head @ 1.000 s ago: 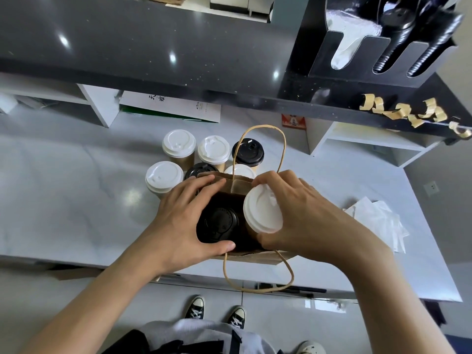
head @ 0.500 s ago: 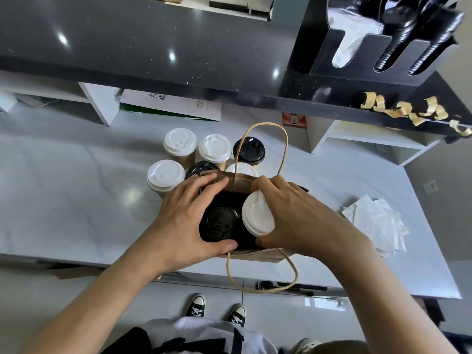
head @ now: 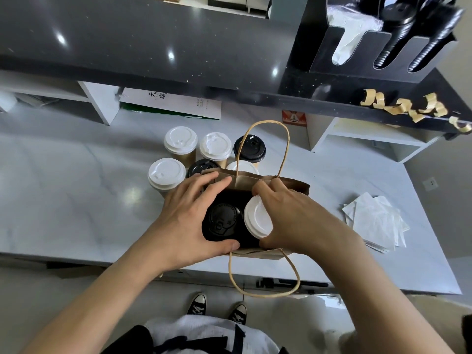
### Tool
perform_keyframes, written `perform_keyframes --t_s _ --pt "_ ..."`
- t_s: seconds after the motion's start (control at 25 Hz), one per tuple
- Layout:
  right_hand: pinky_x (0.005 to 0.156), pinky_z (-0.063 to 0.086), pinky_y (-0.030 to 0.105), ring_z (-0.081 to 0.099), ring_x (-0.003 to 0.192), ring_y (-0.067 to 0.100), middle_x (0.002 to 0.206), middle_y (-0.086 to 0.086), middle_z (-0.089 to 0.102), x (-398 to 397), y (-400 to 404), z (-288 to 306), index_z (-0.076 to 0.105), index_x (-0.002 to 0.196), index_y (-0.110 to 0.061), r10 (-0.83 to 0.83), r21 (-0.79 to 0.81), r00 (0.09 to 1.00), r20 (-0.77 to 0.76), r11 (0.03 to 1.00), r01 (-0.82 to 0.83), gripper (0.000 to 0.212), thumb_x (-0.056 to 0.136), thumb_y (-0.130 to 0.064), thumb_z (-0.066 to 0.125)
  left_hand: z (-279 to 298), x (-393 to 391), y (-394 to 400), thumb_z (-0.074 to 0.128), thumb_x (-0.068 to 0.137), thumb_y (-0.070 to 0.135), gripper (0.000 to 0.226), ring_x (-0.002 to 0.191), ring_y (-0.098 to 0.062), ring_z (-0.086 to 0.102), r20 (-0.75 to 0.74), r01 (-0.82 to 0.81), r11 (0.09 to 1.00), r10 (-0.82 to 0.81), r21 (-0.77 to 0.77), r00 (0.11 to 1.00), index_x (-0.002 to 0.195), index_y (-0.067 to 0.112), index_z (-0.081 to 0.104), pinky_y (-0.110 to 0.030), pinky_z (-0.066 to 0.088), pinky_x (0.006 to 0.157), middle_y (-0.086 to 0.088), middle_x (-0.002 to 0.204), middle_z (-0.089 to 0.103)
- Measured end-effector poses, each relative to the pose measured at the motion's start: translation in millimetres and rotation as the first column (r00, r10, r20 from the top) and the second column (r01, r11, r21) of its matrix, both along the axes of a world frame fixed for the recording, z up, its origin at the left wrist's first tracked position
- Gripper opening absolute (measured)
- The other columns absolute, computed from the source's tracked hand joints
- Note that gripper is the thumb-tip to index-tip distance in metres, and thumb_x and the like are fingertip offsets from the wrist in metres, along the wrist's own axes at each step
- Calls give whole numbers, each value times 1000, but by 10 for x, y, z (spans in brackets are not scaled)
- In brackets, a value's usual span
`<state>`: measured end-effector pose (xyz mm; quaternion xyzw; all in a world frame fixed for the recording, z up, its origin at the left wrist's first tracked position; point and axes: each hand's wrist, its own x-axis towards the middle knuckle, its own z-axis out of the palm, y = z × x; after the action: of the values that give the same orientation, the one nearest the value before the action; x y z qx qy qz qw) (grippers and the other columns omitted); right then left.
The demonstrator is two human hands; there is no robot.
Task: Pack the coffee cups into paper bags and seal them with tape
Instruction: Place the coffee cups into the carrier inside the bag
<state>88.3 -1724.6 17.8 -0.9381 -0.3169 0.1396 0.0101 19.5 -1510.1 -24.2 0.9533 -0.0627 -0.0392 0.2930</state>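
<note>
A brown paper bag [head: 288, 183] with twine handles stands open near the counter's front edge. Inside it sits a black-lidded cup [head: 223, 221]. My right hand [head: 293, 215] grips a white-lidded cup [head: 258, 217], tilted, partly down in the bag beside the black one. My left hand [head: 189, 218] holds the bag's left side, fingers on the far rim and thumb on the near rim. Behind the bag stand several more cups, white-lidded [head: 180, 140] and black-lidded [head: 251, 148].
A stack of white napkins [head: 375, 221] lies right of the bag. Curled tape strips [head: 408, 108] stick to the dark shelf edge above. A black lid and straw holder [head: 383, 34] sits on that shelf. A white paper bag [head: 176, 103] lies flat under it.
My right hand has lowered the white-lidded cup deeper into the bag beside the black-lidded cup. My left hand has stayed on the bag's left side.
</note>
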Motion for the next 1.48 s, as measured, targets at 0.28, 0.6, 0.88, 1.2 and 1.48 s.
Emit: perform_keyframes --t_s 0.28,0.6,0.88,1.2,1.48 --pt "74 43 35 61 100 28 131 5 49 86 49 -205 36 133 -20 4 -134 1000 21 991 -1 81 73 -40 86 -2 -20 -12 61 59 83 113 152 -7 4 21 -10 1000 9 27 1000 157 46 17 -34 9 125 24 161 11" --pt "82 42 38 63 106 26 121 1 59 88 45 -316 36 136 -23 18 -169 991 130 986 4 82 75 -51 81 -16 -35 -1 60 59 82 113 152 -8 6 25 -14 1000 13 19 1000 157 44 19 -35 10 125 23 161 12" --pt "75 37 37 66 99 26 114 0 61 51 49 -414 37 136 -21 28 -198 982 186 980 10 72 81 -42 78 -25 -36 -7 61 60 82 111 152 -8 9 45 -1 999 -1 35 999 157 43 22 -36 12 124 21 160 16" --pt "104 40 42 52 123 28 128 3 59 56 85 -352 41 139 -22 1 -207 994 109 978 21 79 80 -65 70 -30 -46 1 62 61 82 111 152 -8 10 55 2 999 -4 35 998 157 42 23 -35 12 124 19 161 16" --pt "88 51 36 56 113 28 126 7 55 17 85 -252 50 137 -24 -57 -238 994 97 968 79 59 87 -43 74 -29 -56 12 61 62 83 112 153 -7 7 40 15 999 -17 40 999 158 43 20 -36 11 125 22 161 12"
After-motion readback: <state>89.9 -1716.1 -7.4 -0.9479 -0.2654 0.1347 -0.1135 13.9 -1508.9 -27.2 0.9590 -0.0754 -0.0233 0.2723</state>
